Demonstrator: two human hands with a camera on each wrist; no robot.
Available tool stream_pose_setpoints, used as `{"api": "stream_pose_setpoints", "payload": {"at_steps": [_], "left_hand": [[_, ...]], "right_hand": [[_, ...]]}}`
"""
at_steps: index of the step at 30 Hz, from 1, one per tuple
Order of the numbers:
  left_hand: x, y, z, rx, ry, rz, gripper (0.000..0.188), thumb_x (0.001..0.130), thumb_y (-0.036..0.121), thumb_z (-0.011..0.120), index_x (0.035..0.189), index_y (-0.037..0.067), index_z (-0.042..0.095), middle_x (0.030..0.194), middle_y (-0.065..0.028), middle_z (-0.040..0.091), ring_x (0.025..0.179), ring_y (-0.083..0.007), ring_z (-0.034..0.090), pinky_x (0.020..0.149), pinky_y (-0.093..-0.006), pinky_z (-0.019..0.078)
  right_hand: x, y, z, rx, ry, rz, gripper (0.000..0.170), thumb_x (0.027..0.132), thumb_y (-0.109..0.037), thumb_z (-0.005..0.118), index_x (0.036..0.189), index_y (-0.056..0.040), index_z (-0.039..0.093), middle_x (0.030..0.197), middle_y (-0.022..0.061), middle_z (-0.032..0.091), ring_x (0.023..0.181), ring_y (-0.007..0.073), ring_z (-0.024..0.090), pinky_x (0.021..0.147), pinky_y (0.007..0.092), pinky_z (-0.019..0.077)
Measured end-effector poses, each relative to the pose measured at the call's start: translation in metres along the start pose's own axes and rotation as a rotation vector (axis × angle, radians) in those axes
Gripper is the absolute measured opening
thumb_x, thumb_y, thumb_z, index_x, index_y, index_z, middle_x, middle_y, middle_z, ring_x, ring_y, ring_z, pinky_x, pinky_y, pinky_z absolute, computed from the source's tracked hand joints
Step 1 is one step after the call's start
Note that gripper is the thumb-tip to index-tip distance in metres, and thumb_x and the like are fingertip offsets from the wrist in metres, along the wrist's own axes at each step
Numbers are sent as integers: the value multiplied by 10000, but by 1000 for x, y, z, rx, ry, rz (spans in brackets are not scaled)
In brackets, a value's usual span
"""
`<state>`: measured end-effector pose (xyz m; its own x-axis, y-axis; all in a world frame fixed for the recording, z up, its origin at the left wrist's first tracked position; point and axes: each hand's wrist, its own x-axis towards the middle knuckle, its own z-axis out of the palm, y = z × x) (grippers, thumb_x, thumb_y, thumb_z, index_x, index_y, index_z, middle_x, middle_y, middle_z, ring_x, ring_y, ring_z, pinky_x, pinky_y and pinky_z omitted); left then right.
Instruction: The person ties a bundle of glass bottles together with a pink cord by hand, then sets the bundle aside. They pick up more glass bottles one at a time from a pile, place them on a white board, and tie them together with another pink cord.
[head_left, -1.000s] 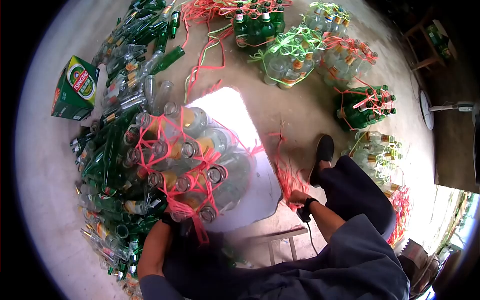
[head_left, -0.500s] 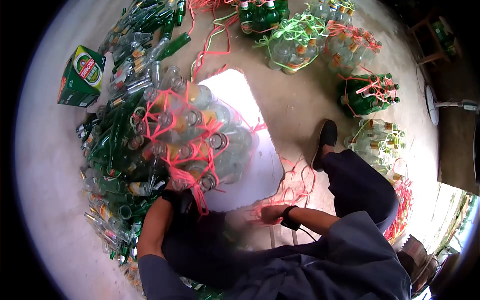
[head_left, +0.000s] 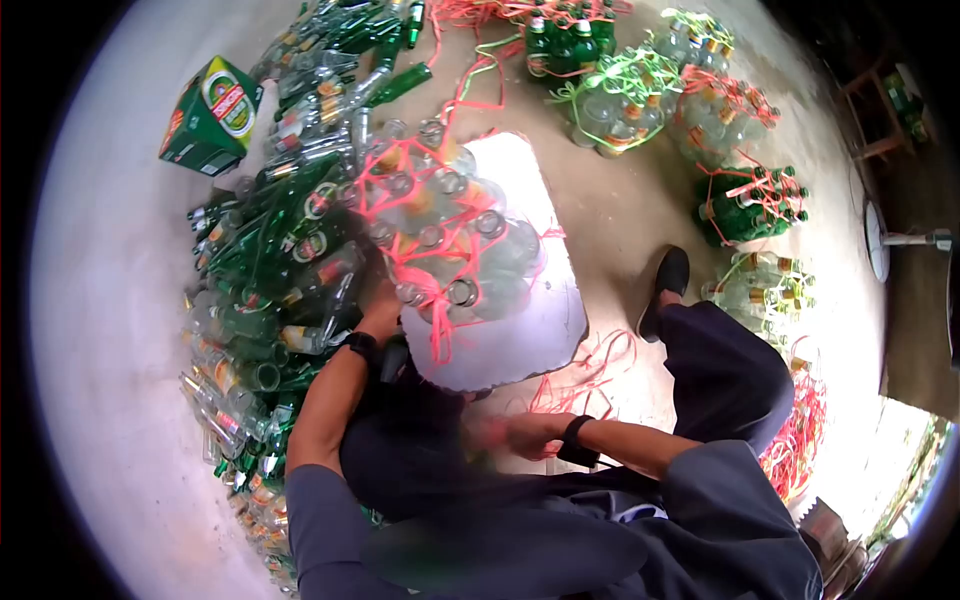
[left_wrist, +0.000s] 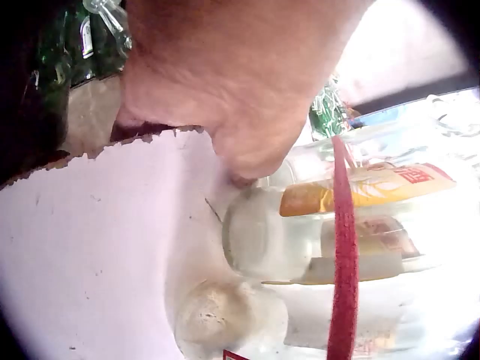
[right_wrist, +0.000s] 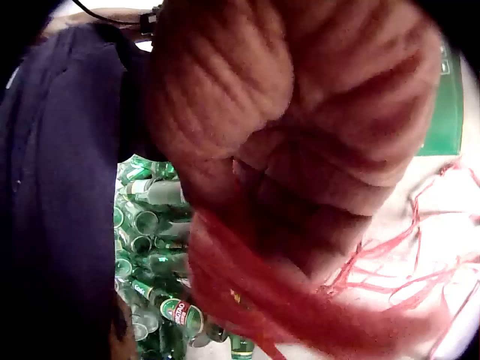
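Observation:
A bundle of clear glass bottles [head_left: 505, 255], laced with pink-red plastic strapping [head_left: 430, 280], stands on a white board [head_left: 520, 345]. My left hand [head_left: 380, 308] is at the board's left edge, right against the bundle. In the left wrist view, that hand [left_wrist: 217, 82] comes over the board's torn edge [left_wrist: 97, 154], a fingertip close to a bottle base [left_wrist: 251, 232]; its other fingers are hidden. My right hand [head_left: 535, 435], before the board's near edge, grips a bunch of loose red strapping [right_wrist: 300, 300], which trails from the curled fingers.
A heap of green and clear bottles [head_left: 270, 230] lies along the left side. A green beer carton [head_left: 215, 115] stands beyond it. Several tied bundles [head_left: 625, 110] line the right. More red strapping [head_left: 795, 430] is piled there, near my outstretched foot [head_left: 665, 290].
My right hand has drawn the strapping leftward and in towards my body. The left hand has come further up along the bundle's left side. The head view has shifted.

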<state>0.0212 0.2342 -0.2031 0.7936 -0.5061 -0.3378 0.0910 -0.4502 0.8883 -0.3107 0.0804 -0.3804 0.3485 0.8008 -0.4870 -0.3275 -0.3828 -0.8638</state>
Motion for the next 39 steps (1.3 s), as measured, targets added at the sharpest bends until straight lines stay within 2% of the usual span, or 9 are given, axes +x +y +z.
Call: {"api": "stream_pose_setpoints", "payload": {"at_steps": [5,8,11,13,17,23,28,30,39], "left_hand": [[14,-25,-6,-262,52,-289,282,931,215,609,1118,9,658,938,-101,685,827,-203,673,683,-360,515],[32,-95,-21,-83,191,-239,381,870,261,654,1074,-59,626,835,-116,647,763,-242,620,648,-397,447],[6,-38,-28,130,279,-211,375,863,274,656,997,-71,598,804,-112,595,730,-260,576,663,-430,430],[1,-17,-33,117,364,-246,225,833,284,716,923,132,576,843,10,474,772,-143,480,667,-318,431],[-39,81,-34,-391,418,-183,285,866,309,715,1066,149,591,1002,-1,558,955,-194,550,874,-366,449],[-88,192,-26,-937,444,122,245,943,142,639,1166,59,582,1340,-189,585,1239,-300,550,989,-440,461],[-82,171,-7,-958,651,192,230,942,113,621,1163,77,568,1264,-159,634,1140,-247,598,917,-375,485],[-80,162,-6,-1001,634,88,208,943,121,612,1145,95,573,1202,-118,668,1036,-197,628,864,-347,499],[-78,174,-9,-1153,588,78,216,946,190,629,1132,89,583,1153,-96,680,993,-184,631,846,-341,502]], "right_hand": [[-125,-162,-61,-302,275,-249,208,795,-118,634,972,-7,622,940,165,682,930,342,666,791,458,523],[-135,-174,-73,-438,347,39,250,789,-162,662,970,3,616,881,213,666,867,386,661,739,487,524],[-144,-169,-92,-519,387,-120,300,820,-220,687,1005,10,632,819,248,647,812,432,645,726,506,520],[-165,-209,-115,-549,419,-96,462,859,-297,708,1184,26,644,900,269,678,844,435,653,734,462,538],[-218,-303,-153,-388,477,-111,413,918,-237,698,1181,75,635,888,199,716,820,242,701,727,363,546],[-252,-407,-185,-441,873,-286,303,937,-166,659,1177,19,672,861,173,706,790,186,690,710,334,537],[-223,-438,-223,-1099,997,-272,520,839,-183,711,1307,1,577,1031,212,698,865,327,699,786,421,543],[-199,-427,-248,-1302,956,-209,752,731,-216,794,1400,-48,497,1362,219,561,1174,370,594,954,451,501],[-165,-422,-280,-1546,832,-26,854,672,-340,809,1423,-101,480,1390,186,500,1172,379,568,921,468,507]]}}
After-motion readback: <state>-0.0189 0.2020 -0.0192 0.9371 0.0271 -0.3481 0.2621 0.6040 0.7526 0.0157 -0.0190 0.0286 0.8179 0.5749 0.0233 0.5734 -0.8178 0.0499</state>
